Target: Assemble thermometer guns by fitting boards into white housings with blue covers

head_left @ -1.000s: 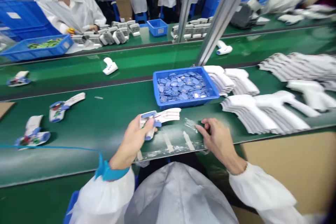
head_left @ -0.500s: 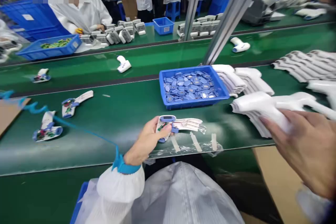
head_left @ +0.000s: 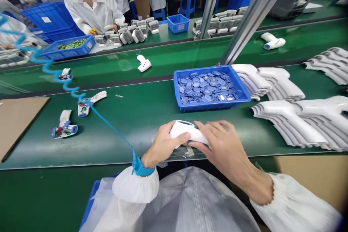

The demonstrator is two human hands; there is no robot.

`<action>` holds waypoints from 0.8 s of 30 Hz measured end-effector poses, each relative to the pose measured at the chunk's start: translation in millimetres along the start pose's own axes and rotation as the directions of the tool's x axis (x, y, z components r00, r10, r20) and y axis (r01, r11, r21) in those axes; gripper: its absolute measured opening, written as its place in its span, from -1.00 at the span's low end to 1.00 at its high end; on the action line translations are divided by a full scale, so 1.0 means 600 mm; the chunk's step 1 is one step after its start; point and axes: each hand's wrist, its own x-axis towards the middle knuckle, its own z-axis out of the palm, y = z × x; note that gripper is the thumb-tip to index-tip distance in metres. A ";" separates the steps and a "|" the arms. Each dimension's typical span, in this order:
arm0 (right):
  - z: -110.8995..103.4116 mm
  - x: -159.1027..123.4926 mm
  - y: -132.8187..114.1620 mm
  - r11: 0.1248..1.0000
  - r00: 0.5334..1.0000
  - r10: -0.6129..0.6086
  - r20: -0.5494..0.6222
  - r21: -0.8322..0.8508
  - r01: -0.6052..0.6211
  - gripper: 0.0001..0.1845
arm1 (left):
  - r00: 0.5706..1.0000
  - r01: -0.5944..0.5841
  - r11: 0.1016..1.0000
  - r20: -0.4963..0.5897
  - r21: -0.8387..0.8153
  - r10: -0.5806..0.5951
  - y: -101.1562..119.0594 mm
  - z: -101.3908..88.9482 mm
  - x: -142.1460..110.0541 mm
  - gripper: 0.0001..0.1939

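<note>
Between my two hands is a white gun-shaped thermometer housing (head_left: 179, 129), held low over the near edge of the green bench. My left hand (head_left: 164, 139) is closed around its wide head, thumb on top. Around the handle end, my right hand (head_left: 221, 143) has its fingers and thumb closed. The half with the circuit board and blue parts is hidden under the white shell. A blue wrist strap (head_left: 144, 168) with a coiled cord circles my left wrist. Strips of tape (head_left: 189, 150) lie on the bench edge beneath the housing.
A blue tray (head_left: 214, 107) of small blue parts stands ahead. Stacked white shells (head_left: 290, 119) lie to the right. Open housings with circuit boards (head_left: 65, 128) rest at left, near a cardboard sheet (head_left: 23, 121). A metal post (head_left: 247, 18) rises beyond the tray. A co-worker (head_left: 102, 7) sits opposite.
My right hand has come from the shell stack at right to the middle, bringing a white shell onto the open half in my left hand. The view has shifted slightly.
</note>
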 end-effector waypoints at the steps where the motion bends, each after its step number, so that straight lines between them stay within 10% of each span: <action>1: 0.003 0.001 0.004 0.991 0.999 0.034 0.042 0.129 -0.039 -0.55 | 1.000 -0.012 0.999 -0.010 0.036 0.013 -0.001 -0.002 -0.001 -0.54; 8: -0.002 0.017 0.007 0.674 0.824 0.334 0.458 0.494 -0.549 -0.67 | 0.998 -0.054 0.975 0.001 0.215 0.056 0.008 -0.022 -0.011 -0.51; 24: -0.010 0.038 -0.022 0.526 0.822 0.199 0.534 0.650 -0.549 -0.62 | 0.991 -0.079 0.983 0.117 0.164 0.060 -0.013 -0.028 -0.020 -0.50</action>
